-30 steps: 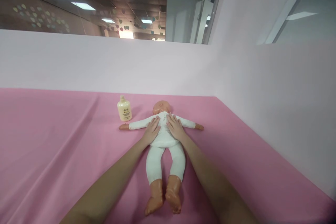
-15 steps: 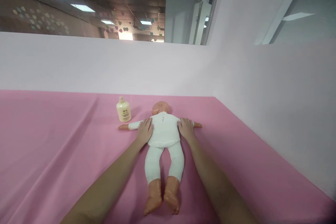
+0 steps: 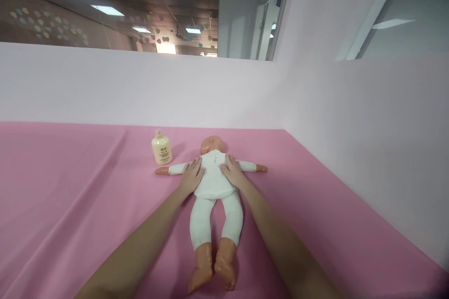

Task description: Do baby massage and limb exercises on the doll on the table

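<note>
A baby doll (image 3: 214, 182) in a white top and white leggings lies on its back, arms spread wide, head away from me and bare feet toward me. My left hand (image 3: 191, 174) rests at the doll's left-hand side in view, over the shoulder and upper arm, fingers stretched out. On the chest, toward the right, lies my right hand (image 3: 233, 171), flat with its fingers extended. Neither hand grips anything. A cream-coloured pump bottle (image 3: 162, 149) with dark print stands just beyond the doll's outstretched arm on the left.
Pink cloth (image 3: 87, 187) covers the surface under the doll, with long folds at the left. A white wall (image 3: 140, 86) rises behind it, and another wall (image 3: 379, 135) borders the right. Above the back wall is a window (image 3: 115, 14) with ceiling lights and heart stickers.
My right hand has slid left from the doll's upper arm onto its chest. The left hand stays about where it was. The view has shifted slightly.
</note>
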`<state>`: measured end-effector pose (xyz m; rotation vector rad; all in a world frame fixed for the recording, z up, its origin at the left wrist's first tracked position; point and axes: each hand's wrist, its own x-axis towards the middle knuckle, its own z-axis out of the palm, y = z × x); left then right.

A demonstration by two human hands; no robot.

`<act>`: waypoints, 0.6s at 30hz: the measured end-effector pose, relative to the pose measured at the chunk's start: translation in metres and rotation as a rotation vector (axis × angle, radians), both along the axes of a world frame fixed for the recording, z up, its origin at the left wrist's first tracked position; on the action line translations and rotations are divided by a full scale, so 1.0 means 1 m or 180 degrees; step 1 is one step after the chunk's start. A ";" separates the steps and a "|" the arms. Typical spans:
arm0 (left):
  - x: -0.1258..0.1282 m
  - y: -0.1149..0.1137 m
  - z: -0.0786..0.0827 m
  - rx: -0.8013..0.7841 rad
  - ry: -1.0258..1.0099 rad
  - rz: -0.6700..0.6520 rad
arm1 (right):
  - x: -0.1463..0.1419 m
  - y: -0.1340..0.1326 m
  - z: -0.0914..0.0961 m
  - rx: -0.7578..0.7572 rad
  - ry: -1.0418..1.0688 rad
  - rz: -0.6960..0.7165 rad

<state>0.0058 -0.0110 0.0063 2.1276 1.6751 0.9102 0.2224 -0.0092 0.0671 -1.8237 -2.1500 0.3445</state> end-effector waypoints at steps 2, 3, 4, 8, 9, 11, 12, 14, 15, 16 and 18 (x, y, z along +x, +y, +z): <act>0.004 -0.003 0.004 0.0000 -0.0070 -0.0181 | -0.011 -0.006 0.006 -0.0207 -0.0002 0.0143; 0.005 -0.005 0.007 -0.0004 -0.0088 -0.0263 | -0.015 -0.009 0.010 -0.0300 -0.0016 0.0213; 0.007 -0.007 0.010 0.0000 -0.0090 -0.0344 | -0.018 -0.012 0.014 -0.0391 -0.0038 0.0289; 0.014 -0.019 0.026 0.0140 0.0042 -0.0580 | -0.024 -0.023 0.034 -0.0680 -0.0188 0.0527; 0.016 -0.022 0.031 0.0165 0.0106 -0.0591 | -0.025 -0.026 0.039 -0.0715 -0.0242 0.0561; 0.022 -0.028 0.044 0.0129 0.0265 -0.0542 | -0.028 -0.032 0.048 -0.0715 -0.0359 0.0626; 0.025 -0.032 0.051 0.0064 0.0367 -0.0515 | -0.030 -0.035 0.052 -0.0700 -0.0410 0.0664; 0.031 -0.040 0.067 -0.0125 0.0622 -0.0512 | -0.033 -0.041 0.060 -0.0694 -0.0485 0.0747; 0.033 -0.045 0.075 -0.0229 0.0768 -0.0531 | -0.033 -0.044 0.063 -0.0715 -0.0510 0.0787; 0.034 -0.051 0.082 -0.0329 0.0900 -0.0558 | -0.033 -0.046 0.066 -0.0750 -0.0530 0.0819; 0.036 -0.063 0.096 -0.0517 0.1107 -0.0661 | -0.031 -0.051 0.069 -0.0857 -0.0577 0.0831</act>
